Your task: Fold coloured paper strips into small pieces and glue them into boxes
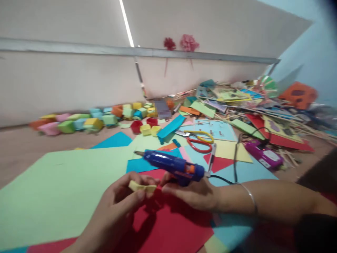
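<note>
Pinched between the thumb and fingers of my left hand is a small folded piece of yellow paper. My right hand is closed around a blue hot glue gun, its nozzle aimed left above the paper sheets. The right fingertips come close to the yellow piece; whether they touch it, I cannot tell. Below both hands lies a red paper sheet. A large pale green sheet spreads to the left. Scissors with red and yellow handles rest just beyond the glue gun.
Several small coloured paper boxes line the back left by the wall. Small red and yellow paper cups stand nearer. Paper and sticks pile up at the back right. A black cord runs near a purple power strip.
</note>
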`<state>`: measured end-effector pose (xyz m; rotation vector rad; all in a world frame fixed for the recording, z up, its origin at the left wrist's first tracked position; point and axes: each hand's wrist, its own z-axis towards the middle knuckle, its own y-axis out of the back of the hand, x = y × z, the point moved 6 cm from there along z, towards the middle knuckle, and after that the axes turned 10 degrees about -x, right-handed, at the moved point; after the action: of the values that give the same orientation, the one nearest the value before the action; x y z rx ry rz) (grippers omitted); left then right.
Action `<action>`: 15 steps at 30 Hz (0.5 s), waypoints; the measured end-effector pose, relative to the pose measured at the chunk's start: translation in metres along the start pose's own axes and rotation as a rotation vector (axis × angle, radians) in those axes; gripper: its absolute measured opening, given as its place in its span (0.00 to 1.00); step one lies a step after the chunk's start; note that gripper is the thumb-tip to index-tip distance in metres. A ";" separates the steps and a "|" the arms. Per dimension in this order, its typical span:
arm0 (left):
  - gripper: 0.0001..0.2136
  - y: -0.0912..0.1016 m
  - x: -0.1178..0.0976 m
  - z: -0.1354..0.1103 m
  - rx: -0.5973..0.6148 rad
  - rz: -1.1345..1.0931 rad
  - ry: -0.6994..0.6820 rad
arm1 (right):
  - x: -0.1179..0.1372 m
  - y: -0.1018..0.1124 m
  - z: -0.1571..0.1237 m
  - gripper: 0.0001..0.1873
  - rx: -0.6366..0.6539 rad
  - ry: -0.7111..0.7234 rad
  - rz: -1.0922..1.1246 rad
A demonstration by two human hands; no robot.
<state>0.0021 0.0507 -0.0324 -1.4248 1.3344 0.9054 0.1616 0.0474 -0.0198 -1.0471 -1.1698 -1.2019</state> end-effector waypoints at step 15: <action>0.21 -0.004 0.002 0.000 0.125 0.071 -0.008 | 0.008 0.013 0.007 0.09 -0.086 0.031 -0.187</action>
<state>0.0066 0.0503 -0.0341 -1.2834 1.4188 0.8573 0.1737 0.0544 -0.0112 -0.9956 -1.2215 -1.4201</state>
